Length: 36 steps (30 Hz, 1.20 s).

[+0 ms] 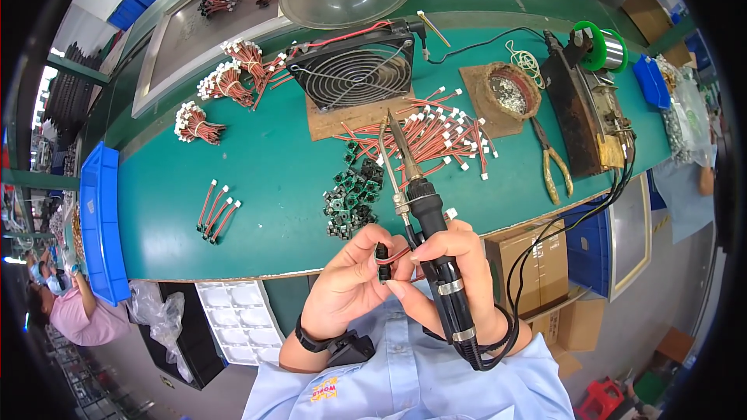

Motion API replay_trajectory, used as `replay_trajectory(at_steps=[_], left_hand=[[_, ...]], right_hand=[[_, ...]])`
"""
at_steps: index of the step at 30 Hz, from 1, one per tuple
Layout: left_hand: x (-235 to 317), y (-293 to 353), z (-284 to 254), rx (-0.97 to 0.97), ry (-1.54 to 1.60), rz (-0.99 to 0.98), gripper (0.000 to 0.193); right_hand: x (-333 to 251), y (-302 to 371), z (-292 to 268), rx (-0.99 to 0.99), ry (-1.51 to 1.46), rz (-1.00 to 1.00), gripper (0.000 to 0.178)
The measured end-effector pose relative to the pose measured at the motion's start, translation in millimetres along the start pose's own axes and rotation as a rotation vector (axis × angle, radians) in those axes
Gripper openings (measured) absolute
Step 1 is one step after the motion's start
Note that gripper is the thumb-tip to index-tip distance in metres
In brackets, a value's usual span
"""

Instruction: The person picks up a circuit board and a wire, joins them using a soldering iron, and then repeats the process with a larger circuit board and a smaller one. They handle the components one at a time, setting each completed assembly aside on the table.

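In front of my chest, the fingertips of my left hand (350, 276) pinch a small black part (382, 258). My right hand (459, 272) is wrapped round a black soldering iron (426, 206) with a metal feed tube along its side; its tip points away over the bench. A short red-and-black wire (395, 255) runs from the black part to the fingertips of my right hand. Just beyond my hands lies a heap of small black-and-green parts (354, 194). Past it, loose red-and-black wires with white connectors (443, 136) are spread out.
Several parts with wires attached (218, 214) lie on the green bench (156, 202). A black fan (354, 70) stands at the back, near bundled wires (198, 124). Rightward are a tip-cleaning bowl (512, 92), pliers (552, 162), a solder spool (603, 48) and a blue bin (101, 222) stands left.
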State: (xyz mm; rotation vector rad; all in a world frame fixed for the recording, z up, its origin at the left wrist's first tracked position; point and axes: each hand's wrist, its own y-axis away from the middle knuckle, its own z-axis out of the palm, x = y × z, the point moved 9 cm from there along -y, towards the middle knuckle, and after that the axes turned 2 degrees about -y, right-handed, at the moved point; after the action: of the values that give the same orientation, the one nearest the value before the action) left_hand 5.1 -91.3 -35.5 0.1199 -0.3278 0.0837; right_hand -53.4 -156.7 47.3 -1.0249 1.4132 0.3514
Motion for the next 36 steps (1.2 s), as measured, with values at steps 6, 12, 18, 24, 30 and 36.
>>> replay_trajectory(at_steps=[6,12,18,24,30,36], left_hand=[[-0.4,-0.1,1.1,0.011,-0.013,-0.003,0.019],[-1.9,0.5,-3.8,0.068,-0.023,0.006,0.020],[-1.3,0.9,-4.9,0.100,-0.048,-0.007,0.020],[1.2,0.1,-3.2,0.075,-0.083,0.020,0.020],[5.0,0.2,0.1,0.070,-0.136,0.047,0.020],[8.3,1.2,3.0,0.072,-0.167,0.081,0.018]], right_hand=[[-2.2,-1.2,-1.4,0.007,0.023,-0.012,0.044],[-4.4,-2.6,-2.9,0.002,0.037,-0.035,0.044],[-5.3,-3.6,-3.2,-0.008,0.044,-0.037,0.044],[1.1,-1.7,-2.0,-0.011,-0.005,0.014,0.045],[2.5,-1.3,-1.4,-0.028,-0.035,0.032,0.045],[5.6,0.0,-0.3,-0.044,-0.069,0.065,0.044]])
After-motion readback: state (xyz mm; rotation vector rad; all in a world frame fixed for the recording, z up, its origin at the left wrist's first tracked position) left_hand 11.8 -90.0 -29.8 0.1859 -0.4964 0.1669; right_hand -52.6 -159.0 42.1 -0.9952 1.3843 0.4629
